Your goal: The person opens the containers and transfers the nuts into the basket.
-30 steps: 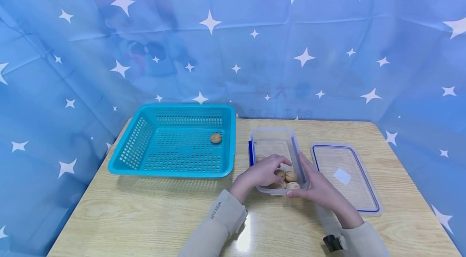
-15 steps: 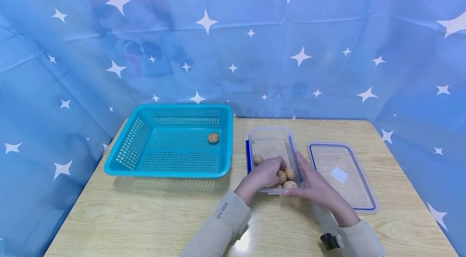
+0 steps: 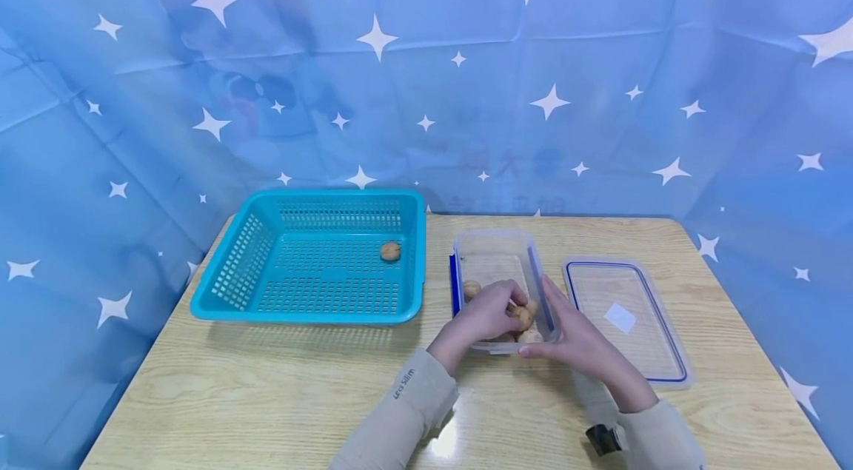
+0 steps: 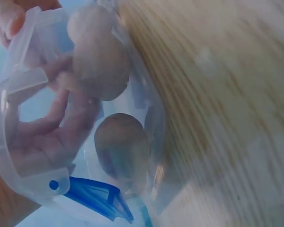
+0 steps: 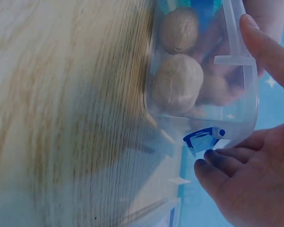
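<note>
A clear plastic food container (image 3: 493,242) with blue latches stands right of the table's middle, several walnuts in its near half. My left hand (image 3: 489,311) reaches inside and pinches a walnut (image 3: 523,318) between thumb and fingers. Through the wall, the right wrist view shows that walnut (image 5: 213,90) among the fingers, beside two others near the bottom. One more walnut (image 4: 123,144) lies by the wall with the blue latch (image 4: 99,196) in the left wrist view. My right hand (image 3: 576,337) grips the container's near right corner, thumb (image 5: 270,47) over the rim.
A turquoise basket (image 3: 306,318) with slotted sides stands on the left and has a single walnut (image 3: 390,252) inside. To the right of the container, its clear lid (image 3: 626,351) with a blue seal lies flat. A starry blue curtain (image 3: 426,85) hangs behind the wooden table (image 3: 266,396).
My left hand's fingers, spread over the walnuts a second ago, have drawn together around one. Another walnut by the left wall came into sight. My right hand keeps its grip.
</note>
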The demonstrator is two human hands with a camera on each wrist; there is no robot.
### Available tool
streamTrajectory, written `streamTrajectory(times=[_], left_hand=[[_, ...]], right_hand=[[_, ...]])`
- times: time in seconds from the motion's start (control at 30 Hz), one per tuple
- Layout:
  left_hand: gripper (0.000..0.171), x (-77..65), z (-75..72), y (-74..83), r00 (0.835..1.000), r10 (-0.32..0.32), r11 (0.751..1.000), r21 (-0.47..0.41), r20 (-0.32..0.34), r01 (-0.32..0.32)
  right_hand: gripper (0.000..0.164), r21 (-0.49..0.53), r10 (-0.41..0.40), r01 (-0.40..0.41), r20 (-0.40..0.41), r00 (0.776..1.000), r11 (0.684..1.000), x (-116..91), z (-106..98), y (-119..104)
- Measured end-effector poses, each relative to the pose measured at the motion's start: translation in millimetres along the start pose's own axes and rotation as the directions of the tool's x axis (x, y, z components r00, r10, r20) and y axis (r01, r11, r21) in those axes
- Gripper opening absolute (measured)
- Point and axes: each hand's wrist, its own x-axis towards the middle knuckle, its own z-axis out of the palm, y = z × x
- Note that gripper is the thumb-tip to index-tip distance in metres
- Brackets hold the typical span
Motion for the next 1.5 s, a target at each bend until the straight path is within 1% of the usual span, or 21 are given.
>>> streamTrajectory(times=[0.07, 0.13, 0.2, 0.3, 0.5, 0.6, 0.77, 0.83, 0.97, 1.13, 1.23, 1.33, 1.4, 1.5], left_hand=[[0.026, 0.3, -0.5, -2.4, 1.0, 0.01, 0.993, -0.117, -0.014, -0.012], [0.027, 0.3, -1.5, -4.6, 0.999, 0.022, 0.976, -0.215, -0.023, -0.026], [0.027, 0.3, -2.4, -6.4, 0.998, 0.045, 0.961, -0.272, -0.032, -0.052], [0.027, -1.2, -4.3, -6.9, 0.997, 0.072, 0.944, -0.319, -0.039, -0.08], [0.029, -2.3, -5.3, -7.4, 0.995, 0.08, 0.934, -0.346, -0.053, -0.094], [0.03, -1.3, -6.3, -7.8, 0.993, 0.091, 0.927, -0.358, -0.072, -0.11], [0.03, -1.7, -6.8, -9.2, 0.989, 0.113, 0.905, -0.401, -0.099, -0.144], [0.03, -3.1, -6.6, -9.7, 0.988, 0.116, 0.895, -0.421, -0.103, -0.149], [0.03, -5.8, -6.4, -9.9, 0.988, 0.112, 0.882, -0.446, -0.111, -0.15], [0.03, -8.0, -5.3, -10.0, 0.985, 0.11, 0.87, -0.466, -0.132, -0.16], [0.03, -8.0, -4.9, -10.8, 0.985, 0.106, 0.867, -0.472, -0.136, -0.158], [0.03, -6.9, -4.8, -12.8, 0.985, 0.111, 0.859, -0.485, -0.134, -0.162], [0.031, -6.4, -5.5, -14.5, 0.984, 0.115, 0.853, -0.494, -0.137, -0.169], [0.032, -5.4, -7.4, -17.5, 0.983, 0.114, 0.832, -0.526, -0.146, -0.175]], right_hand=[[0.121, -0.003, 0.002, -0.002, 0.0, 1.0, 1.0, 0.0, 0.1, -0.4], [0.121, -0.002, -0.001, 0.001, -0.001, 1.0, 1.0, 0.2, 0.1, -0.7], [0.122, 0.0, -0.003, 0.003, 0.0, 1.0, 1.0, 0.1, -0.3, -1.1], [0.122, 0.0, -0.006, 0.006, 0.0, 1.0, 1.0, 0.3, -0.6, -1.2], [0.122, -0.003, -0.011, 0.011, -0.006, 1.0, 1.0, 0.8, -0.3, -1.5], [0.122, -0.004, -0.017, 0.017, -0.013, 1.0, 1.0, 2.2, -0.6, -1.6], [0.124, 0.007, -0.029, 0.03, -0.047, 0.998, 1.0, 2.7, 2.6, 3.4], [0.124, 0.03, -0.033, 0.035, -0.058, 0.998, 0.999, 2.0, 5.4, 7.6], [0.123, 0.106, -0.04, 0.047, -0.066, 0.997, 0.993, 0.3, 10.4, 15.3], [0.121, 0.175, -0.024, 0.036, -0.071, 0.997, 0.984, -1.7, 14.9, 20.8], [0.118, 0.209, -0.019, 0.033, -0.068, 0.998, 0.977, -2.8, 16.3, 22.3], [0.114, 0.276, -0.022, 0.039, -0.063, 0.998, 0.96, -4.6, 16.5, 23.6], [0.11, 0.324, -0.04, 0.061, -0.069, 0.997, 0.944, -6.0, 16.1, 24.5], [0.105, 0.361, -0.073, 0.104, -0.099, 0.992, 0.927, -7.9, 15.5, 25.9]])
